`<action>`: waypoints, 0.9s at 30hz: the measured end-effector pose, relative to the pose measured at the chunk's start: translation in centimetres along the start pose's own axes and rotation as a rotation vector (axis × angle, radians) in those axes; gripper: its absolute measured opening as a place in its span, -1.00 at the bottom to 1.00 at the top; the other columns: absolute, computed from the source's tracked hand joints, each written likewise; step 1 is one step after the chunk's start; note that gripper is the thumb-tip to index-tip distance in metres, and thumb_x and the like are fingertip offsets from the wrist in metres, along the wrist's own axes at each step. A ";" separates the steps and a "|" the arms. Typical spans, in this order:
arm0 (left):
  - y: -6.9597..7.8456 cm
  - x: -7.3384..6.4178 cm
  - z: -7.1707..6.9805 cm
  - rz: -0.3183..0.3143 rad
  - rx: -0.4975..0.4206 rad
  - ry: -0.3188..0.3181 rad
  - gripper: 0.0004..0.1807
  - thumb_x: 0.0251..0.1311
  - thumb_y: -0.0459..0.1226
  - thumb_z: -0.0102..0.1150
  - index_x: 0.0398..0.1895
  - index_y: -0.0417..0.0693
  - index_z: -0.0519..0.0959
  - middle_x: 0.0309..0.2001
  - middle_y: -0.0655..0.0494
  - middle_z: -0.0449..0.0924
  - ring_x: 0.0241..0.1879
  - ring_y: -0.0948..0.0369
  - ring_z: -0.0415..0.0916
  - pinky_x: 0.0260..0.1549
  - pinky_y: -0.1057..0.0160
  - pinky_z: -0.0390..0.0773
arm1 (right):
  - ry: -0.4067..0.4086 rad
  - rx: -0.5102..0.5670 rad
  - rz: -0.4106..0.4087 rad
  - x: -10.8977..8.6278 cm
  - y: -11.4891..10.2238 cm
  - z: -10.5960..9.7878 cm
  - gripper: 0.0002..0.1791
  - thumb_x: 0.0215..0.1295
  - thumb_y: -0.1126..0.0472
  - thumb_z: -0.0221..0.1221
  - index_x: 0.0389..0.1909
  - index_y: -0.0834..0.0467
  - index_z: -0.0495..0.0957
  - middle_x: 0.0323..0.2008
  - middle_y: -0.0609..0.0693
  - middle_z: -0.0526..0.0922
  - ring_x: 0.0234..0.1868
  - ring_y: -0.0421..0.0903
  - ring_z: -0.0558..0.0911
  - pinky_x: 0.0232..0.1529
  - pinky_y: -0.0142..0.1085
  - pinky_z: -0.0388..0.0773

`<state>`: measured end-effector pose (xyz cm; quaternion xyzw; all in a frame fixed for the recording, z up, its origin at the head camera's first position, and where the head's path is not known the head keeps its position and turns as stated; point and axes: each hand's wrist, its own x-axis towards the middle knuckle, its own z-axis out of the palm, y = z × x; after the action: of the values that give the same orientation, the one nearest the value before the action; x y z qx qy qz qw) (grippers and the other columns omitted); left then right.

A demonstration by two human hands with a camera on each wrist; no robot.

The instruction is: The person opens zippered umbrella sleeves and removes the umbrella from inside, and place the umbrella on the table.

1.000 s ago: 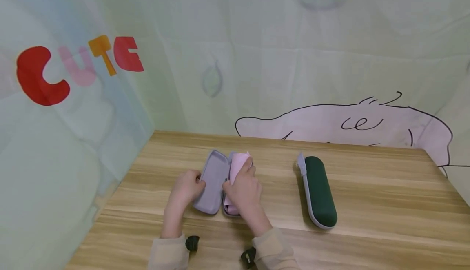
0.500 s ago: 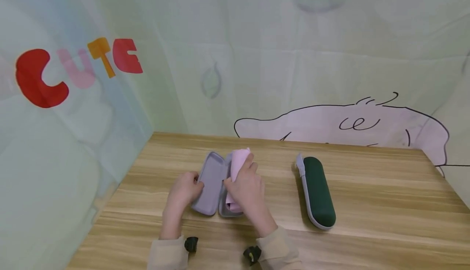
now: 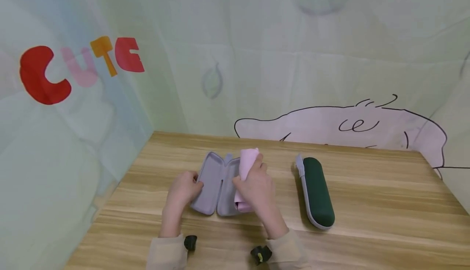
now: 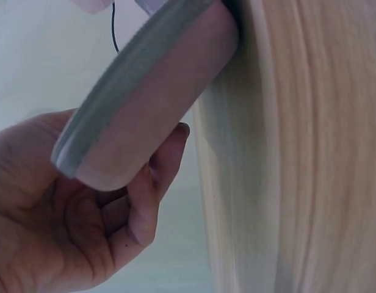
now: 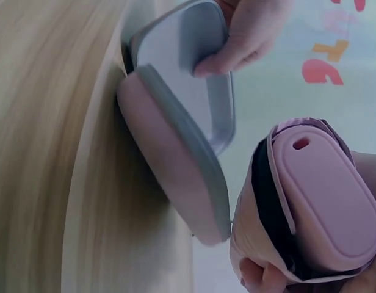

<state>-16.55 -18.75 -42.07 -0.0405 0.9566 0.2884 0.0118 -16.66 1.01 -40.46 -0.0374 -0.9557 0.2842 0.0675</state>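
A small hard case, pink outside with a grey lining, lies spread on the table; its left half [image 3: 211, 184] and right half [image 3: 228, 192] join along the middle. My left hand [image 3: 185, 188] pinches the left half's outer edge, thumb inside and fingers curled under the pink shell [image 4: 145, 122]. In my right hand [image 3: 257, 186] is a folded compact umbrella [image 3: 248, 160], pink with black inside its folds. Its flat pink handle end [image 5: 328, 195] has a small slot. The umbrella overlaps the case's right half in the head view, and my palm hides much of it.
To the right lies a dark green capsule case [image 3: 319, 192] with a grey edge and a grey strap [image 3: 300, 164]. Printed cloth [image 3: 271, 78] hangs behind and left of the wooden table [image 3: 374, 204].
My right hand has lifted the umbrella out of the case's right half and moved it to the right, baring the grey lining. My left hand has barely moved on the other half.
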 end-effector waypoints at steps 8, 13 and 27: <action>-0.2 0.2 -0.2 -0.017 0.006 0.004 -0.75 0.13 -0.30 0.12 -0.25 -0.34 0.62 -0.39 -0.14 0.66 -0.46 0.11 0.52 -0.49 0.18 0.50 | -0.023 -0.004 0.026 0.3 1.4 -1.0 0.08 -0.02 -0.06 0.22 0.42 0.39 -0.04 -0.01 0.32 0.49 -0.45 0.04 0.52 -0.51 -0.20 0.45; -0.4 0.4 -0.2 -0.027 0.008 0.001 -0.73 0.13 -0.28 0.13 -0.23 -0.34 0.61 -0.35 -0.16 0.66 -0.43 0.09 0.53 -0.46 0.15 0.51 | -0.040 -0.009 0.039 0.4 2.0 -1.0 0.11 -0.01 -0.10 0.25 0.43 0.39 -0.05 0.05 0.33 0.48 -0.41 0.06 0.53 -0.45 -0.16 0.47; -0.5 0.4 0.3 -0.035 0.011 -0.011 -0.67 0.16 -0.25 0.12 -0.12 -0.35 0.57 -0.37 -0.13 0.63 -0.44 0.10 0.50 -0.50 0.21 0.45 | -0.071 -0.005 0.084 0.3 3.7 0.7 0.13 -0.02 -0.10 0.26 0.44 0.39 -0.07 0.03 0.34 0.48 -0.36 0.09 0.54 -0.38 -0.12 0.50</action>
<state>-16.93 -19.09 -42.60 -0.0554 0.9572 0.2831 0.0223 -16.92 3.75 -43.01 -0.0674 -0.9558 0.2855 0.0216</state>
